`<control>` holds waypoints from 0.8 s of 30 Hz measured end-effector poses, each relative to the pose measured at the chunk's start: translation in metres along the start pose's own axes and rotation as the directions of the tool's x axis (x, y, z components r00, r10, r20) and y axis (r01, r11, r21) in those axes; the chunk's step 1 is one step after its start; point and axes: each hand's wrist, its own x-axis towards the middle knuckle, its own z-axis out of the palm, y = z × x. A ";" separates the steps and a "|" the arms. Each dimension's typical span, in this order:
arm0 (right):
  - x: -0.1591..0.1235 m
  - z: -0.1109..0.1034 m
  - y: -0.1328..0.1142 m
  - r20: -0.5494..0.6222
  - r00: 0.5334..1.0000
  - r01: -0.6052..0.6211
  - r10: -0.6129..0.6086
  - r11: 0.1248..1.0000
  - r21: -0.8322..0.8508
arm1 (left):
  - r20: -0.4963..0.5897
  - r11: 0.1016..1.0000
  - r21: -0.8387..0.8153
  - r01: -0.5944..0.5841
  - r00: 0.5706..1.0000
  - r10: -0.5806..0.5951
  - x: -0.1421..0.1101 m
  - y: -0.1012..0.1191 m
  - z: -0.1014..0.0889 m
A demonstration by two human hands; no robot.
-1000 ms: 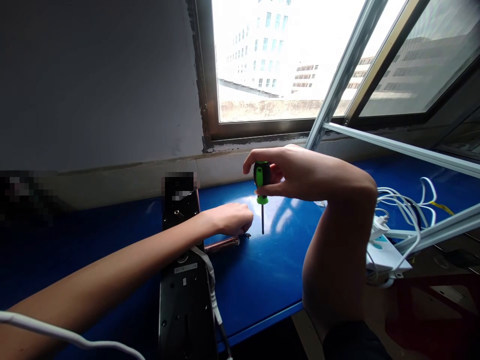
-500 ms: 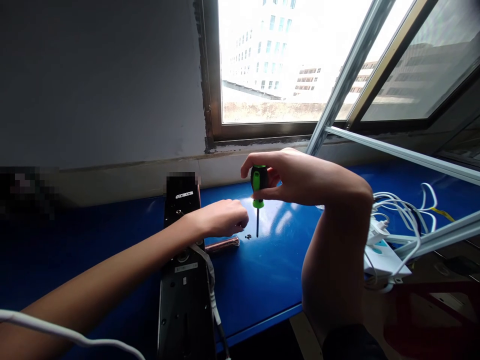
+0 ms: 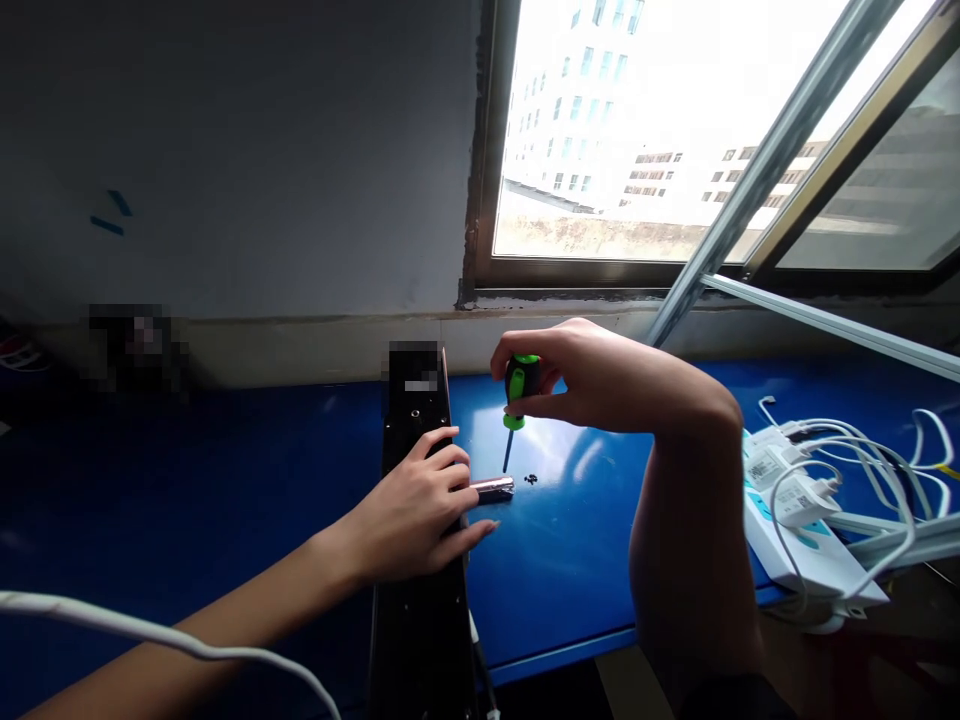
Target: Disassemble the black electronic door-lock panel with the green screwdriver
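A long black lock body (image 3: 416, 420) lies lengthwise on the blue table (image 3: 570, 570). My left hand (image 3: 420, 510) rests flat on its middle, fingers stretched out and apart, holding nothing. A shiny metal handle (image 3: 493, 489) sticks out to the right of the lock body, just past my fingertips. My right hand (image 3: 585, 380) is closed on a green-and-black screwdriver (image 3: 516, 392), held upright above the table with its tip pointing down near the handle. A few small dark screws (image 3: 531, 479) lie on the table right of the tip.
A white power strip (image 3: 795, 530) with several white cables (image 3: 862, 470) sits at the table's right edge. Aluminium frame bars (image 3: 825, 320) slant across the right. A window and grey wall stand behind. A white cable (image 3: 150, 635) crosses my left forearm.
My left hand drew back from the screws and now lies open on the lock body. The screwdriver stays in my right hand, a little lower. My view has turned left.
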 end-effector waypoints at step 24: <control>0.019 0.067 0.003 -0.100 0.974 -0.222 0.203 0.946 -0.235 | -0.210 1.000 0.003 -0.003 0.978 0.003 0.018 -0.057 0.006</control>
